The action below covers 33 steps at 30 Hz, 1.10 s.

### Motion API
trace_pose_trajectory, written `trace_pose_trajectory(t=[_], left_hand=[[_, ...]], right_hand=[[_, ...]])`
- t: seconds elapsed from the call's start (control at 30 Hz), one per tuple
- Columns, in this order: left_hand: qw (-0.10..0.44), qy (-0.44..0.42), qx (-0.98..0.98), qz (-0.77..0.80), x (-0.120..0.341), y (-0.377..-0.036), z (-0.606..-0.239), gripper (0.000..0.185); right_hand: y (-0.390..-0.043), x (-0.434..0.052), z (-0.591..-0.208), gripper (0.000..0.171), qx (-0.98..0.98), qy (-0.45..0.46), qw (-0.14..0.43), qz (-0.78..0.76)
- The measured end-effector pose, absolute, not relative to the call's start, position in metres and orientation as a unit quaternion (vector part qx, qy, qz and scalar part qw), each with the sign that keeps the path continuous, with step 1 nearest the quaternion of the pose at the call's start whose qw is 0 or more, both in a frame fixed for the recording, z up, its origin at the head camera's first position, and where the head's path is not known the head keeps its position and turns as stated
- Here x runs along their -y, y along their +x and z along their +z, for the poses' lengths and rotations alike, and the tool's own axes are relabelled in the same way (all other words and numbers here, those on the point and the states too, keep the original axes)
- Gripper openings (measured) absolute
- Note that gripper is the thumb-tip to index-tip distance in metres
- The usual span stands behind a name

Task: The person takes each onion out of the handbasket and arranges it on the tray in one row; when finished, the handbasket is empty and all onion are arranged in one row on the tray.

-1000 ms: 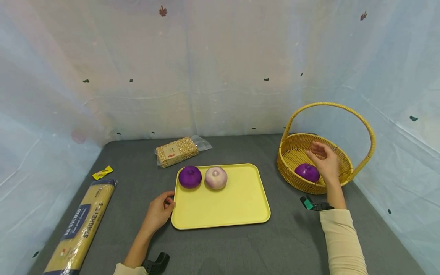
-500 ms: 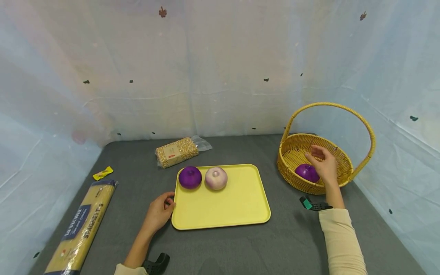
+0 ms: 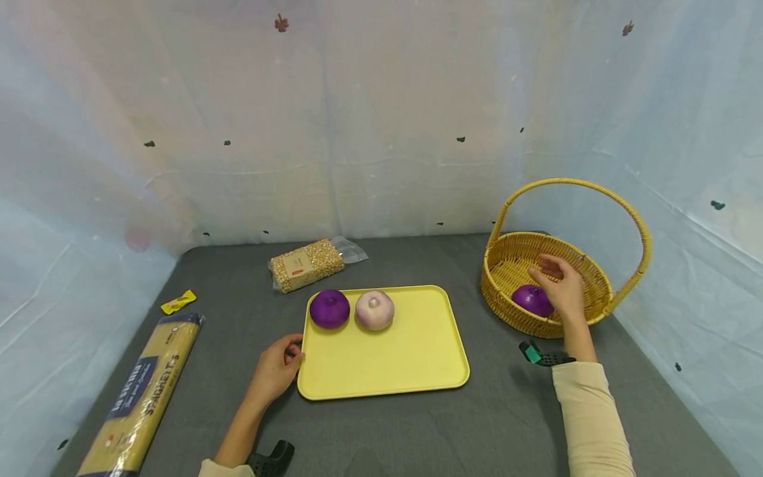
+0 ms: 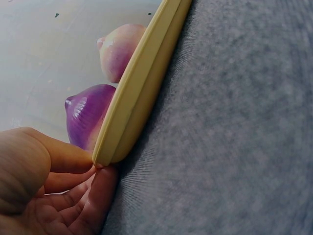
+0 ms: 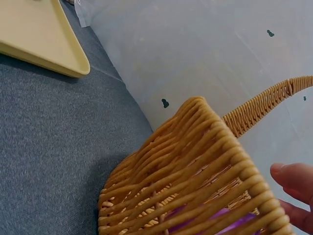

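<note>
My left hand (image 3: 275, 368) pinches the left rim of a yellow tray (image 3: 393, 358), with the thumb above and fingers beneath in the left wrist view. On the tray's back left stand a dark purple onion (image 3: 330, 309) and a paler, pinkish onion (image 3: 374, 311). At the right, my right hand (image 3: 563, 288) hovers inside a wicker basket (image 3: 495, 295), its fingers loosely bent and holding nothing. Beside and below its thumb lies another purple onion (image 3: 532, 301) in the basket. The right wrist view shows only fingertips (image 5: 293, 181) past the basket's rim.
Behind the tray lies a clear bag of corn kernels (image 3: 306, 264). A long spaghetti pack (image 3: 143, 397) and a small yellow wrapper (image 3: 178, 303) are at the left. The basket's tall handle (image 3: 632, 209) arches over the right hand. Pale curtains enclose the grey table.
My right hand has sunk slightly within the basket. The left hand, tray and onions have stayed in place.
</note>
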<state>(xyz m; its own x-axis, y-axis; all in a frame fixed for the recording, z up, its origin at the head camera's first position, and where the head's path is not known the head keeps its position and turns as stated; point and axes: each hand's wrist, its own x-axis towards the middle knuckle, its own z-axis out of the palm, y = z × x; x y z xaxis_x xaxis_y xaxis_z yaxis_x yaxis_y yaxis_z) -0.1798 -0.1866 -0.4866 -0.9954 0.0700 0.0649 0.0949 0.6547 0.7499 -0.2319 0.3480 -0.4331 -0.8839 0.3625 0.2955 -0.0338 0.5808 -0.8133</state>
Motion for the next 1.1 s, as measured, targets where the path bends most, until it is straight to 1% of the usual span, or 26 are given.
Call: trace_pose_trajectory(t=[0.23, 0.33, 0.77, 0.93, 1.1], left_hand=[[0.020, -0.050, 0.907, -0.419, 0.1854, -0.1795, -0.4859, 0.033], [0.019, -0.050, 0.907, -0.419, 0.1855, -0.1799, -0.4867, 0.034], [0.019, -0.050, 0.907, -0.419, 0.1859, -0.1809, -0.4873, 0.034], [0.020, -0.048, 0.906, -0.420, 0.1858, -0.1814, -0.4874, 0.033], [0.016, -0.048, 0.905, -0.421, 0.1862, -0.1806, -0.4877, 0.034]], right_hand=[[-0.2306, -0.3495, -0.4332, 0.053, 0.871, -0.096, 0.209, 0.434], [-0.2303, -0.3498, -0.4337, 0.053, 0.871, -0.098, 0.194, 0.440], [-0.2342, -0.3535, -0.4333, 0.060, 0.891, -0.099, 0.099, 0.432], [-0.2346, -0.3526, -0.4319, 0.061, 0.896, -0.085, 0.070, 0.430], [-0.2341, -0.3519, -0.4324, 0.063, 0.901, -0.072, 0.028, 0.427]])
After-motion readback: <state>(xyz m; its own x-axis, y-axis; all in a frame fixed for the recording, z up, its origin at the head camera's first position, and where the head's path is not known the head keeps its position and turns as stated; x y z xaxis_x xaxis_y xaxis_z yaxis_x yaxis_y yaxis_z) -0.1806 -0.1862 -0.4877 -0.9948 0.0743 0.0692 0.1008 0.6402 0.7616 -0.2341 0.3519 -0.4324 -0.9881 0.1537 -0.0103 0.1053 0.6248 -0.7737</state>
